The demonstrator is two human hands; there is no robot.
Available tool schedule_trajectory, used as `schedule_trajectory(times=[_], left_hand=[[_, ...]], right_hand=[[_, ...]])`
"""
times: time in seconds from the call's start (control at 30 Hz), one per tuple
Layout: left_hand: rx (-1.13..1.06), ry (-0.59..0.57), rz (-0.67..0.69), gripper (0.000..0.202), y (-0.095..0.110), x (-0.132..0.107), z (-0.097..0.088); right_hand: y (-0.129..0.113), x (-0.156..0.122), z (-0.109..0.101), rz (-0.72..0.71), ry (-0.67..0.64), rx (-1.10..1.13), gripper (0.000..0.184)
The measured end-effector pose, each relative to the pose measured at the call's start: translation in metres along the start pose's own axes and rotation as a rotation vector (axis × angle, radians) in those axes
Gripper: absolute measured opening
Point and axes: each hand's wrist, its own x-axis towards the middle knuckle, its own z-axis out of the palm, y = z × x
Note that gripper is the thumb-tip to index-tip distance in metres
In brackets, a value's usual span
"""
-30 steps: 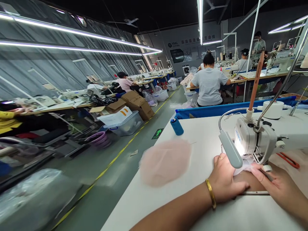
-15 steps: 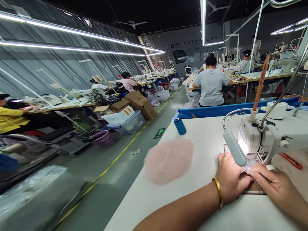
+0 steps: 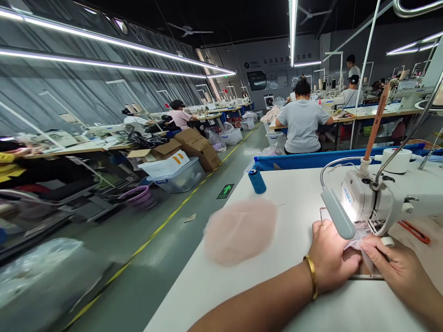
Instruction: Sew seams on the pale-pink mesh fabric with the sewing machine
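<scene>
In the frame's lower right, the right hand (image 3: 398, 259) pinches the cloth (image 3: 356, 242) under the machine (image 3: 358, 197), likely to steer it. The left hand (image 3: 327, 253) lies beside it, perhaps keeping it flat; its fingertips are hidden, so I cannot tell its grip.

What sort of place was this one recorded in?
Most likely a garment sewing workshop. A white JUKI sewing machine stands on the near table, a piece of sheer pink fabric lies beside it, and a co-worker sits near another JUKI machine.
</scene>
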Motion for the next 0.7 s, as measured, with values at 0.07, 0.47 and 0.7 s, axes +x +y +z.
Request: schedule_trajectory(times=[0.07, 0.47, 0.7], left_hand=[[0.008, -0.006, 0.001, 0.014, 0.001, 0.0, 0.0], [0.044, 0.006, 0.021, 0.01, 0.002, 0.0, -0.001], [0.087, 0.011, 0.055, 0.005, 0.001, -0.001, -0.005]], right_hand=[[-0.002, 0.0, 0.001, 0.004, -0.014, 0.004, 0.036], [-0.011, 0.004, 0.001, -0.045, -0.006, 0.015, 0.036], [-0.013, 0.007, -0.004, -0.096, 0.041, -0.024, 0.033]])
